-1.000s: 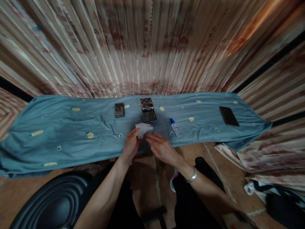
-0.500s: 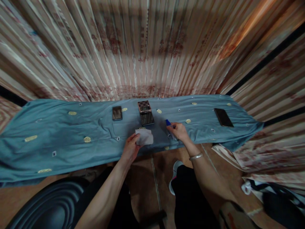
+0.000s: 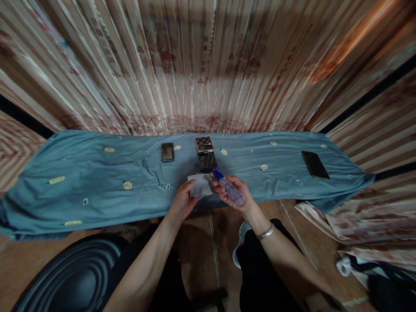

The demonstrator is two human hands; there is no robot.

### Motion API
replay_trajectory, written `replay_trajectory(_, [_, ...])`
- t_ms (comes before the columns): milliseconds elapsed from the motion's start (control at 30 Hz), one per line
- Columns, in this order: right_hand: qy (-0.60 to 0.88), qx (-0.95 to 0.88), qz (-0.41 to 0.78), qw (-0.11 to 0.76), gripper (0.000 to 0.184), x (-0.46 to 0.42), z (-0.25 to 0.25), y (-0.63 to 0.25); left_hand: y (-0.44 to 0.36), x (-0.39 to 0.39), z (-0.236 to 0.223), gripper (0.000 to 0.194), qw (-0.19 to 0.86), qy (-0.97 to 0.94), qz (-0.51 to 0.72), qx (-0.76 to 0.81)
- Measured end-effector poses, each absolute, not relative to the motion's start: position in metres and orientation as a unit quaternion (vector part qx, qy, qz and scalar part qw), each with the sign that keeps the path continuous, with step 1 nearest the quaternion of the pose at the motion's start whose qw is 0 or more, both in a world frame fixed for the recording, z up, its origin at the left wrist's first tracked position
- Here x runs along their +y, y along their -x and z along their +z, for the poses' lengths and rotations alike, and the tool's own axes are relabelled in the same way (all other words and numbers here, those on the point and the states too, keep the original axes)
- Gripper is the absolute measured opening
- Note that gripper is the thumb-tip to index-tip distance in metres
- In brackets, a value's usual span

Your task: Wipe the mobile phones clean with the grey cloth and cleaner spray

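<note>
My left hand (image 3: 184, 200) pinches a pale grey cloth (image 3: 200, 185) by its left side, above the front of the covered table. Close to the cloth's right edge, my right hand (image 3: 238, 197) holds a small clear spray bottle (image 3: 231, 190) with a blue top, tilted so the top points up and left toward the cloth. Just beyond both hands lies an unfolded flip phone (image 3: 206, 155), its far half checkered and its near half dark and glossy.
A teal cloth with yellow prints (image 3: 100, 182) covers the long table. A small dark square object (image 3: 167, 152) lies left of the phone, and a dark flat rectangular object (image 3: 314, 164) lies far right. Pleated curtains (image 3: 195, 65) hang behind. A black ridged round object (image 3: 71, 277) is at lower left.
My right hand has turned and moved left, bringing the spray bottle up beside the cloth. My left hand still holds the cloth. The view has shifted slightly.
</note>
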State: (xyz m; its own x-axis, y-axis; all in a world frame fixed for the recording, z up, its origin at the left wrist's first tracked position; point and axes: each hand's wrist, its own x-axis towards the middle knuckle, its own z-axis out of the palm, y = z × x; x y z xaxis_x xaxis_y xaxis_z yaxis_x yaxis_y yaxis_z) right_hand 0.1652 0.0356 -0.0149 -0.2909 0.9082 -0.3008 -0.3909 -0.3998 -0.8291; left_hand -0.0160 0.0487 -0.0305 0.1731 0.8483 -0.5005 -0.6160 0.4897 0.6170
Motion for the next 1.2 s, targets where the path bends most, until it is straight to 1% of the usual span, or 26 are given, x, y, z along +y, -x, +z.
replay_trajectory(100, [0.418,-0.359,0.704,0.448,0.058,0.031,-0.011,-0.163,0.017,0.049,-0.034,0.013,0.752,-0.131,0.494,0.416])
replay_trajectory(167, [0.44,-0.429,0.661,0.431,0.068,0.026,-0.012,-0.159,0.017,0.048,-0.037,0.016,0.757,-0.138,0.496,0.402])
replay_trajectory(200, [0.451,-0.473,0.634,0.413,0.069,0.024,-0.014,-0.157,0.016,0.048,-0.039,0.017,0.761,-0.141,0.496,0.394])
replay_trajectory(267, [0.473,-0.566,0.562,0.376,0.065,0.022,-0.018,-0.151,0.015,0.047,-0.042,0.016,0.764,-0.141,0.499,0.384])
replay_trajectory(367, [0.494,-0.678,0.423,0.343,0.056,0.02,-0.025,-0.146,0.013,0.045,-0.044,0.015,0.764,-0.135,0.504,0.381])
replay_trajectory(467, [0.503,-0.728,0.353,0.305,0.055,0.022,-0.029,-0.145,0.012,0.044,-0.042,0.014,0.769,-0.137,0.495,0.382])
replay_trajectory(533, [0.502,-0.745,0.34,0.278,0.055,0.022,-0.03,-0.146,0.012,0.042,-0.041,0.012,0.771,-0.133,0.489,0.386])
replay_trajectory(600, [0.498,-0.756,0.33,0.268,0.053,0.022,-0.032,-0.146,0.011,0.041,-0.041,0.015,0.77,-0.124,0.484,0.398])
replay_trajectory(700, [0.498,-0.756,0.325,0.274,0.05,0.022,-0.032,-0.145,0.01,0.04,-0.044,0.019,0.769,-0.111,0.473,0.414])
replay_trajectory(833, [0.504,-0.748,0.328,0.281,0.048,0.021,-0.03,-0.143,0.012,0.041,-0.049,0.015,0.771,-0.123,0.474,0.407])
replay_trajectory(1000, [0.509,-0.757,0.318,0.258,0.049,0.021,-0.031,-0.142,0.015,0.041,-0.051,0.013,0.772,-0.131,0.47,0.408])
replay_trajectory(1200, [0.499,-0.755,0.328,0.271,0.048,0.022,-0.033,-0.142,0.015,0.04,-0.044,0.018,0.775,-0.111,0.464,0.413])
